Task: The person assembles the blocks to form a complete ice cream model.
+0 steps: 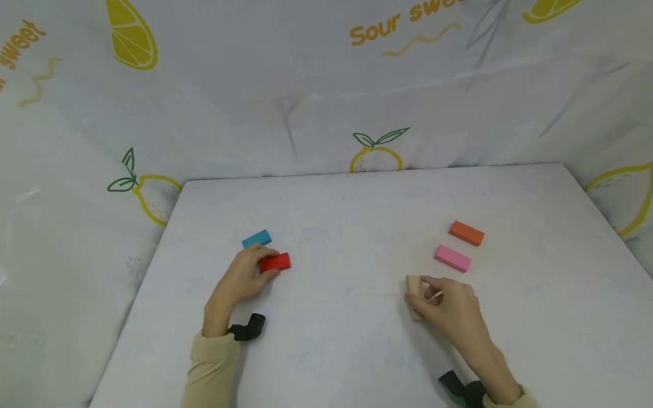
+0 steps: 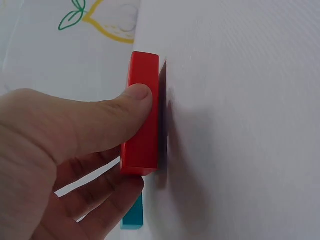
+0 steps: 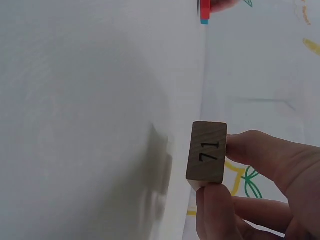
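Observation:
My left hand pinches a red wooden block between thumb and fingers, with the block's shadow close beside it. Just beyond it lies a blue block, partly covered by the fingers in the left wrist view. On the right, my right hand holds a bare wooden block by its sides, thumb against fingers. The number 71 is printed on that block's end, and its shadow falls apart from it on the table. A pink block and an orange block lie beyond the right hand.
The white table has its far edge against a hanging sheet printed with lemons and words. Black straps with short stubs sit at both wrists.

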A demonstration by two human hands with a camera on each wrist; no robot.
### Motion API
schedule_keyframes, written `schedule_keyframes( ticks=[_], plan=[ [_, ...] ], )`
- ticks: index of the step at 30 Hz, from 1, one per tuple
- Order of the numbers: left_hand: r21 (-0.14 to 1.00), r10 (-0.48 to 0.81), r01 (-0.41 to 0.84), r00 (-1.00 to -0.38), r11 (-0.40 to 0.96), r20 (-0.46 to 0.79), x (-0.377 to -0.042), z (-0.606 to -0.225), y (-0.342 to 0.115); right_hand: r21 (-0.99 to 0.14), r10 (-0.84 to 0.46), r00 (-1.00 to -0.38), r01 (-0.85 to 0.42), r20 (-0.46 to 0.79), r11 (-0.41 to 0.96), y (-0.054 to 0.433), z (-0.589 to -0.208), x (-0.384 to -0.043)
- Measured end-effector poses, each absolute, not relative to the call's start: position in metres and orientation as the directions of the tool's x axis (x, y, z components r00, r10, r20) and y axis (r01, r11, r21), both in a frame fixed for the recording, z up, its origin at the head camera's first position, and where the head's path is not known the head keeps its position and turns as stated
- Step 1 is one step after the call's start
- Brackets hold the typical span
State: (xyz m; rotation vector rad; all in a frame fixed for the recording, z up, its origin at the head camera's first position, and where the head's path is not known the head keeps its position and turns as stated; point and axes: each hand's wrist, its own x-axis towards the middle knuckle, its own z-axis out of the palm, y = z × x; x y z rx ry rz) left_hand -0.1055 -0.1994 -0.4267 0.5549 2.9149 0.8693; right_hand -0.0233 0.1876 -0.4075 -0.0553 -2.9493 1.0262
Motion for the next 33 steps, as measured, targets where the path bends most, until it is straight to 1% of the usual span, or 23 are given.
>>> schedule_keyframes(
  ticks=[5, 14, 21, 27, 33],
  plan=[
    [0.525, 0.377, 0.367, -0.922, 0.768, 0.093, -0.110, -0.425, -0.190, -0.647, 0.016, -1.000, 0.006, 0.010, 0.762, 0.176, -0.403, -0.027],
    [0.535, 0.398, 0.372, -0.915, 0.759, 0.072, -0.118, -0.420, -0.163, -0.698, -0.023, -0.999, -0.041, 0.035, 0.715, 0.156, -0.402, -0.031],
    [0.537, 0.441, 0.402, -0.895, 0.742, 0.061, -0.127, -0.418, -0.135, -0.715, -0.028, -0.999, -0.039, 0.027, 0.698, 0.142, -0.406, -0.033],
    [0.522, 0.471, 0.433, -0.880, 0.735, 0.066, -0.129, -0.418, -0.116, -0.727, -0.033, -0.999, -0.011, -0.016, 0.687, 0.129, -0.409, -0.033],
    [0.503, 0.504, 0.472, -0.860, 0.724, 0.082, -0.131, -0.418, -0.100, -0.731, -0.038, -0.999, -0.019, -0.009, 0.682, 0.118, -0.412, -0.033]
  ],
)
